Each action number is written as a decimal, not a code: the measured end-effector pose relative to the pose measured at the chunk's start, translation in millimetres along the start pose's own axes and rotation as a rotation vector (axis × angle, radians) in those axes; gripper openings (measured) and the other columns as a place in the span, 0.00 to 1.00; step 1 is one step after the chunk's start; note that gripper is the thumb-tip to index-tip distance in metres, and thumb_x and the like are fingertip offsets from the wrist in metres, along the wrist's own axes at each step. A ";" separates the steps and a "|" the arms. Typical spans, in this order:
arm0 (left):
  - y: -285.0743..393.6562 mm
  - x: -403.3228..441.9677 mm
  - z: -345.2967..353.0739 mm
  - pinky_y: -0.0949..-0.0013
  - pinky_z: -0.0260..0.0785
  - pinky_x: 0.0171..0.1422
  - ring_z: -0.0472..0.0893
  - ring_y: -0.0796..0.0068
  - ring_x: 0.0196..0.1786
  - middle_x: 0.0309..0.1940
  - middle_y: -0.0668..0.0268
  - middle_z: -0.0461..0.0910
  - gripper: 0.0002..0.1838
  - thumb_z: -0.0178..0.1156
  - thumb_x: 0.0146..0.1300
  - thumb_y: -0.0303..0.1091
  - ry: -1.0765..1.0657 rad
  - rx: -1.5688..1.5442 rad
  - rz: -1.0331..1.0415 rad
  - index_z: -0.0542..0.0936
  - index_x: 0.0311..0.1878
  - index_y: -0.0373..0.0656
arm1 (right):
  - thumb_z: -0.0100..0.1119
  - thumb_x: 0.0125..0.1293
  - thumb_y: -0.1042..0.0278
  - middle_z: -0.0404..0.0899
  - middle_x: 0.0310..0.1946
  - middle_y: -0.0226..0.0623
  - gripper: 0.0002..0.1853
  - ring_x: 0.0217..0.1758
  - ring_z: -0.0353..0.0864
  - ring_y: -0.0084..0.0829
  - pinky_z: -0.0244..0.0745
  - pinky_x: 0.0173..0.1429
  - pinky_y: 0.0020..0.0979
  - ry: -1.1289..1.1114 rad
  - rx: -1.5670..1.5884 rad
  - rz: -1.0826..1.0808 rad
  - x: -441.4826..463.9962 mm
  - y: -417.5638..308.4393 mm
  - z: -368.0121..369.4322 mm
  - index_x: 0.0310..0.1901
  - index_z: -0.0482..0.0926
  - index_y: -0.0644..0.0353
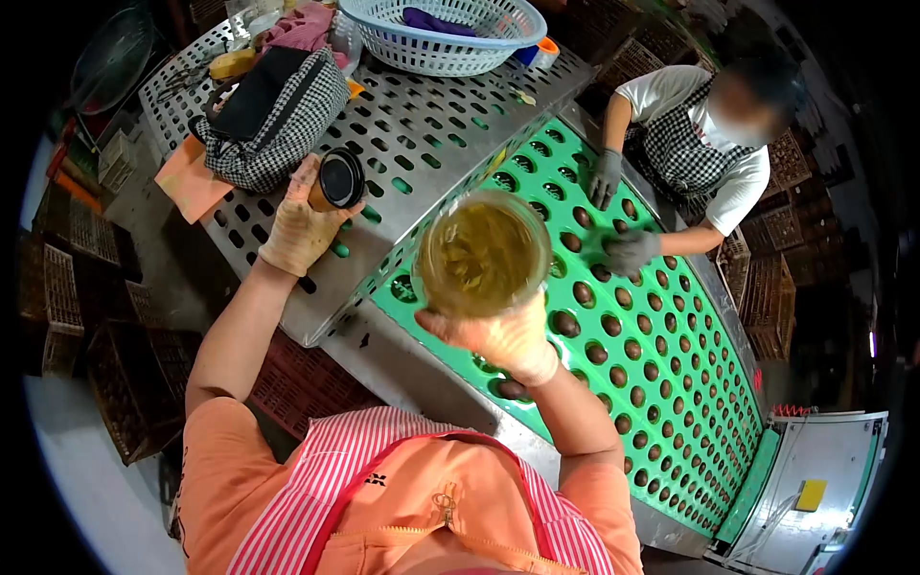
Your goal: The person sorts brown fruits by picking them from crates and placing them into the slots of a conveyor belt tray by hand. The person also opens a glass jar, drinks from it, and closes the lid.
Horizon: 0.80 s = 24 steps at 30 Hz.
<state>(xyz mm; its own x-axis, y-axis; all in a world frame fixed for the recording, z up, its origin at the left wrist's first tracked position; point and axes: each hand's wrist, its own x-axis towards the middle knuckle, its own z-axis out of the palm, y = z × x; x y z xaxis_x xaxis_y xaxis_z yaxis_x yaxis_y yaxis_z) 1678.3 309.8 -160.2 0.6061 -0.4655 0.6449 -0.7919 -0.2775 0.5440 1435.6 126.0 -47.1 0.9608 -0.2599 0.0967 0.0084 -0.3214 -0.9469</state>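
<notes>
My left hand (299, 228), in a pale glove, holds a round black lid (342, 178) over the perforated metal table. My right hand (508, 337), gloved too, grips a clear jar (483, 254) of yellow-brown liquid with what look like leaves in it. The jar is raised close to the camera and slightly blurred. Behind it lies a green tray with holes (575, 335), where dark round items sit in many of the holes. Beside my left hand is a black-and-white checked bag (278, 120).
A pale blue plastic basket (446, 43) with a purple item stands on the metal table (412, 125). An orange sheet (195, 180) lies near the bag. Across the tray, a co-worker in a checked apron (685, 144) reaches over it with grey gloves (632, 251). Crates (767, 278) are stacked behind.
</notes>
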 end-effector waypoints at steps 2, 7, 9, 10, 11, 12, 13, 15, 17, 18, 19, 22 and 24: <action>-37.6 2.4 7.1 0.61 0.61 0.73 0.74 0.63 0.60 0.51 0.66 0.81 0.20 0.60 0.64 0.51 -0.037 0.137 0.073 0.79 0.55 0.52 | 0.82 0.38 0.54 0.77 0.55 0.40 0.50 0.57 0.79 0.39 0.74 0.60 0.37 -0.004 -0.090 -0.048 1.1 -25.4 8.0 0.64 0.65 0.59; -115.2 13.9 30.5 0.59 0.63 0.71 0.75 0.62 0.59 0.51 0.66 0.80 0.19 0.59 0.65 0.49 -0.075 -0.833 -0.432 0.79 0.53 0.50 | 0.79 0.43 0.57 0.77 0.55 0.47 0.43 0.57 0.79 0.45 0.75 0.60 0.39 0.010 0.025 -0.185 21.5 -49.3 32.3 0.62 0.70 0.62; -146.5 19.1 38.7 0.55 0.67 0.66 0.75 0.62 0.57 0.52 0.65 0.77 0.18 0.61 0.65 0.46 0.029 -0.718 -0.390 0.74 0.54 0.49 | 0.76 0.48 0.60 0.75 0.57 0.50 0.38 0.60 0.77 0.48 0.74 0.61 0.40 -0.043 -0.037 -0.286 37.8 -51.3 41.8 0.61 0.72 0.63; -160.5 21.4 38.2 0.56 0.67 0.66 0.74 0.63 0.58 0.53 0.64 0.76 0.20 0.62 0.65 0.46 0.027 -0.551 -0.319 0.73 0.55 0.48 | 0.74 0.50 0.61 0.74 0.59 0.51 0.35 0.61 0.76 0.50 0.74 0.61 0.41 -0.074 -0.067 -0.334 46.9 -51.0 47.1 0.60 0.73 0.64; -166.1 27.7 34.1 0.56 0.67 0.67 0.73 0.63 0.59 0.55 0.64 0.74 0.22 0.63 0.64 0.46 0.037 -0.382 -0.252 0.72 0.56 0.47 | 0.73 0.51 0.61 0.75 0.58 0.52 0.34 0.62 0.75 0.51 0.73 0.62 0.43 -0.084 0.003 -0.360 56.3 -49.2 53.1 0.59 0.73 0.64; -173.0 33.6 26.7 0.59 0.65 0.69 0.72 0.64 0.61 0.57 0.63 0.74 0.24 0.64 0.63 0.47 -0.011 -0.104 -0.134 0.72 0.58 0.47 | 0.73 0.51 0.61 0.75 0.58 0.52 0.34 0.62 0.75 0.53 0.73 0.62 0.44 -0.096 0.076 -0.383 66.5 -47.9 60.1 0.59 0.73 0.65; -179.1 39.3 18.6 0.62 0.62 0.72 0.70 0.64 0.63 0.59 0.63 0.73 0.27 0.64 0.62 0.48 -0.073 0.073 -0.072 0.72 0.60 0.46 | 0.72 0.51 0.61 0.75 0.57 0.52 0.33 0.62 0.74 0.54 0.72 0.62 0.45 -0.091 0.122 -0.421 76.3 -46.7 67.4 0.58 0.73 0.65; -180.9 56.6 -12.1 0.68 0.57 0.75 0.67 0.65 0.67 0.62 0.63 0.72 0.32 0.66 0.59 0.50 -0.185 0.341 0.019 0.71 0.62 0.45 | 0.72 0.52 0.61 0.75 0.56 0.53 0.32 0.63 0.73 0.56 0.71 0.63 0.48 -0.070 0.201 -0.531 91.4 -56.9 79.9 0.57 0.73 0.65; -202.6 63.1 -14.1 0.69 0.54 0.78 0.65 0.67 0.69 0.63 0.63 0.72 0.33 0.65 0.58 0.52 -0.013 0.667 0.162 0.72 0.62 0.44 | 0.71 0.52 0.62 0.75 0.57 0.52 0.31 0.65 0.71 0.57 0.68 0.66 0.50 -0.081 0.184 -0.589 108.4 -60.8 86.6 0.57 0.73 0.64; -211.7 64.6 -18.0 0.69 0.54 0.78 0.65 0.66 0.69 0.63 0.63 0.72 0.32 0.65 0.59 0.52 -0.012 0.593 0.142 0.72 0.62 0.44 | 0.70 0.52 0.62 0.75 0.57 0.52 0.31 0.65 0.70 0.58 0.66 0.67 0.52 -0.086 0.176 -0.618 116.9 -62.8 89.9 0.57 0.73 0.64; -219.4 67.5 -21.2 0.68 0.54 0.78 0.65 0.66 0.69 0.63 0.63 0.72 0.31 0.65 0.59 0.51 -0.007 0.519 0.122 0.73 0.61 0.44 | 0.70 0.52 0.62 0.75 0.57 0.51 0.31 0.66 0.70 0.58 0.65 0.68 0.52 -0.101 0.146 -0.608 122.4 -68.7 90.4 0.57 0.73 0.64; -257.9 74.4 -31.0 0.62 0.59 0.75 0.68 0.64 0.66 0.61 0.64 0.73 0.28 0.63 0.61 0.50 -0.040 -0.100 -0.169 0.73 0.60 0.47 | 0.70 0.51 0.62 0.74 0.58 0.50 0.31 0.66 0.69 0.58 0.61 0.70 0.54 -0.131 0.048 -0.585 136.7 -95.5 93.6 0.57 0.73 0.63; -262.5 85.6 -40.6 0.61 0.59 0.74 0.69 0.62 0.66 0.59 0.66 0.75 0.26 0.63 0.61 0.51 -0.032 -0.336 -0.275 0.75 0.59 0.47 | 0.69 0.52 0.62 0.75 0.57 0.50 0.29 0.65 0.69 0.58 0.61 0.70 0.54 -0.134 0.018 -0.595 145.9 -105.6 97.7 0.56 0.74 0.63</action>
<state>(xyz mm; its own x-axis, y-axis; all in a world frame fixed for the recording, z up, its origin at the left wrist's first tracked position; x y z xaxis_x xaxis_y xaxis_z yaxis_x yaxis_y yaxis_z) 1941.1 376.9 -226.0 0.7843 -0.4398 0.4375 -0.5299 -0.1083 0.8411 1602.0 211.0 37.0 0.8166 0.0771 0.5720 0.5577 -0.3608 -0.7475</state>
